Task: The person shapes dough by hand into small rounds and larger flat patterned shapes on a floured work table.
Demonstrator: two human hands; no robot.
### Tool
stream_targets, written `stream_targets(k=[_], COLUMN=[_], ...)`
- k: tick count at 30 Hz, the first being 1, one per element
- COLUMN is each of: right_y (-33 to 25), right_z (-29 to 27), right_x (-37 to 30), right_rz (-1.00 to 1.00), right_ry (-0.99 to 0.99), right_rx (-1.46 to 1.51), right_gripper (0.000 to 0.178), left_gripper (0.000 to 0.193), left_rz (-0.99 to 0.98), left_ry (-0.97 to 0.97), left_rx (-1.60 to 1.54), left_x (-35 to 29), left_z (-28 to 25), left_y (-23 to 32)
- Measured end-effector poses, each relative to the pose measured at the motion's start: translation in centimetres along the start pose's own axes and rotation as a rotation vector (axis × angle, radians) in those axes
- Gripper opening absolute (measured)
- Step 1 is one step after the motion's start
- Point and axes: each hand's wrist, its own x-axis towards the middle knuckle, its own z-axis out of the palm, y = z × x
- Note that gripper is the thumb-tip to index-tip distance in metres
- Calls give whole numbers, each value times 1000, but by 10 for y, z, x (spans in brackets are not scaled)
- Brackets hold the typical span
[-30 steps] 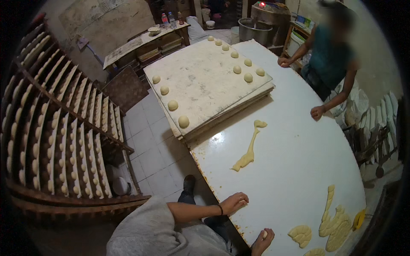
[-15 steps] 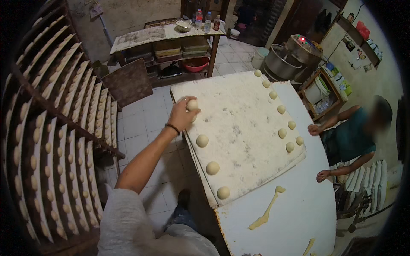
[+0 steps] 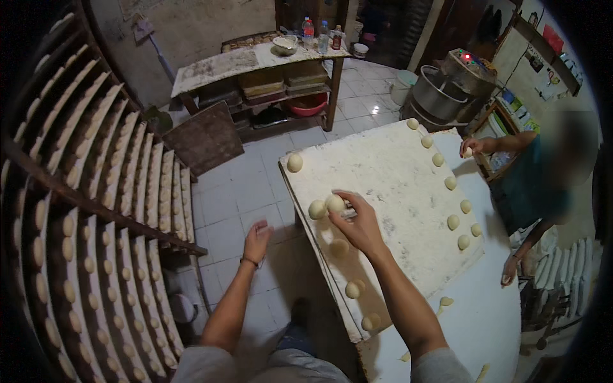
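My right hand (image 3: 359,223) reaches over the floured board (image 3: 396,191), fingers closed round a pale dough ball (image 3: 334,203). Right beside that ball, to its left, sits another dough ball (image 3: 317,209). My left hand (image 3: 258,241) hangs over the floor left of the board, empty, its fingers loosely apart. At the board's far left corner lies a dough ball (image 3: 294,163). Below my right hand, along the left edge, are a shaded dough ball (image 3: 339,247) and two more dough balls (image 3: 353,289). Several dough balls (image 3: 453,222) line the right side.
A co-worker's hand (image 3: 479,146) holds a dough ball across the white table (image 3: 460,313). A tall rack (image 3: 115,223) of loaded boards fills the left. Behind stand a side table (image 3: 249,62) with bottles and a bowl, and a metal mixer (image 3: 440,92). Dough scraps (image 3: 445,302) lie nearby.
My left hand has let go of a dough ball at the far left corner and drawn back off the board. My right hand has come in, holding a ball. The co-worker's hand has risen with dough.
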Motion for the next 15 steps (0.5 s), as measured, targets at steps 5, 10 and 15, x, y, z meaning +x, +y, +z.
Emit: stream_targets(k=[5, 10, 15], right_y=[-17, -14, 35], right_z=[134, 9, -140], right_x=[117, 10, -296], right_rz=[-48, -82, 387], right_ry=[-134, 122, 357], right_rx=[-463, -104, -121], right_gripper=[59, 56, 35], left_gripper=[44, 55, 47], left_rz=[-278, -584, -890], left_ry=[-613, -1272, -1008], left_rx=[913, 1042, 755], left_x=[-197, -333, -344], left_z=[-132, -100, -9], left_y=[-285, -320, -285])
